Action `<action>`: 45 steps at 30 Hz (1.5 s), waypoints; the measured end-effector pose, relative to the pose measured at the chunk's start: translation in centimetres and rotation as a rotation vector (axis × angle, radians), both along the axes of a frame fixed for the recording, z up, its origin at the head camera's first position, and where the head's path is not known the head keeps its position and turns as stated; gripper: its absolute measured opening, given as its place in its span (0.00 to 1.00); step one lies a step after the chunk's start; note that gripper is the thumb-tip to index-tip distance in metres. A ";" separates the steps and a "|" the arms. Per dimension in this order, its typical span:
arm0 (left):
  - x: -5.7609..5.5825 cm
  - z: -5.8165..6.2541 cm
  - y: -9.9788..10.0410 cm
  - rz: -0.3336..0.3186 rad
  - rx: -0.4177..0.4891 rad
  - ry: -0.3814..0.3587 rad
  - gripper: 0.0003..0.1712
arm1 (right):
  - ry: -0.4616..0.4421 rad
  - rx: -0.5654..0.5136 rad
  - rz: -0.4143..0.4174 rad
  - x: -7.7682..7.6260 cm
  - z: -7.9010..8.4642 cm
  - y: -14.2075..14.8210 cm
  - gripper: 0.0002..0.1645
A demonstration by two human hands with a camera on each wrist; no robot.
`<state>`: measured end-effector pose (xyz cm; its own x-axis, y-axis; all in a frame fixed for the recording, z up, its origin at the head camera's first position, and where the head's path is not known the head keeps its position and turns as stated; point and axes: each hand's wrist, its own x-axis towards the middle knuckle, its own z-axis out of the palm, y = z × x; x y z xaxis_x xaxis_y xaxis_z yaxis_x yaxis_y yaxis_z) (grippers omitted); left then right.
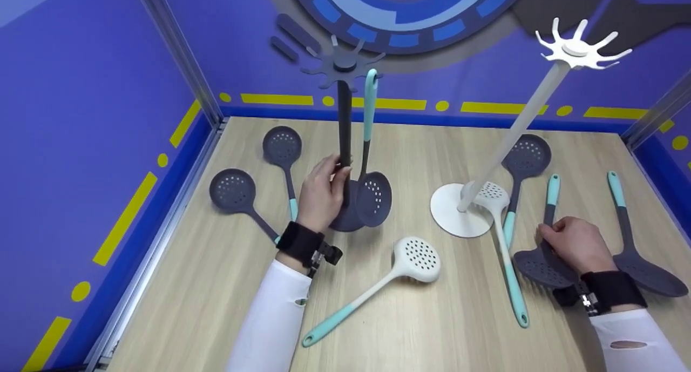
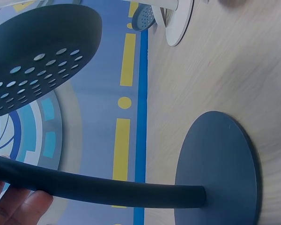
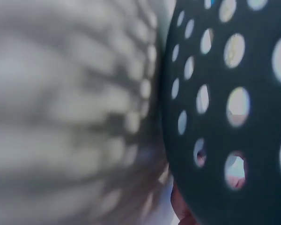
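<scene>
My left hand (image 1: 321,194) grips the dark pole (image 2: 107,187) of an upright utensil stand, whose round base (image 2: 218,164) rests on the table. From its pronged top (image 1: 344,64) a dark skimmer (image 1: 374,199) with a teal handle hangs, right beside that hand. At the right, the fingers of my right hand (image 1: 580,242) pinch another dark skimmer (image 1: 540,269) at its neck, perforated head toward me and teal handle end pointing away. Its holed head (image 3: 215,117) fills much of the right wrist view, low over the table. The right fingertips are mostly hidden there.
A white stand (image 1: 540,96) leans right; a white skimmer (image 1: 510,264) lies against its base. Another white skimmer (image 1: 417,259) lies front centre. Dark skimmers (image 1: 232,191) lie at left, one (image 1: 528,155) behind the white stand, and a dark utensil (image 1: 648,272) far right. Walls (image 1: 97,145) enclose the table.
</scene>
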<state>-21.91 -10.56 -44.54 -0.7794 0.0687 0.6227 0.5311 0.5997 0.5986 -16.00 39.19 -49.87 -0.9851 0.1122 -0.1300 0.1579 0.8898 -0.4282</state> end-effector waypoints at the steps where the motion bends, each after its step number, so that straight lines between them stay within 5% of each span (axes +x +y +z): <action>1: 0.0 0.0 0.0 -0.002 0.003 -0.001 0.13 | 0.006 0.002 -0.003 0.1 0.0 -0.1 0.29; 27: -0.1 -0.4 -0.2 0.002 0.011 0.007 0.13 | 0.240 -0.022 -0.100 1.1 4.2 -2.8 0.28; 45: 0.0 -0.3 0.0 0.002 0.014 0.012 0.13 | 0.325 -0.063 -0.176 3.3 6.8 -3.3 0.30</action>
<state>-21.94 -10.60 -44.80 -0.7719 0.0583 0.6331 0.5374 0.5919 0.6007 -12.68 35.90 -43.09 -0.9426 0.2848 0.1744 0.1523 0.8314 -0.5345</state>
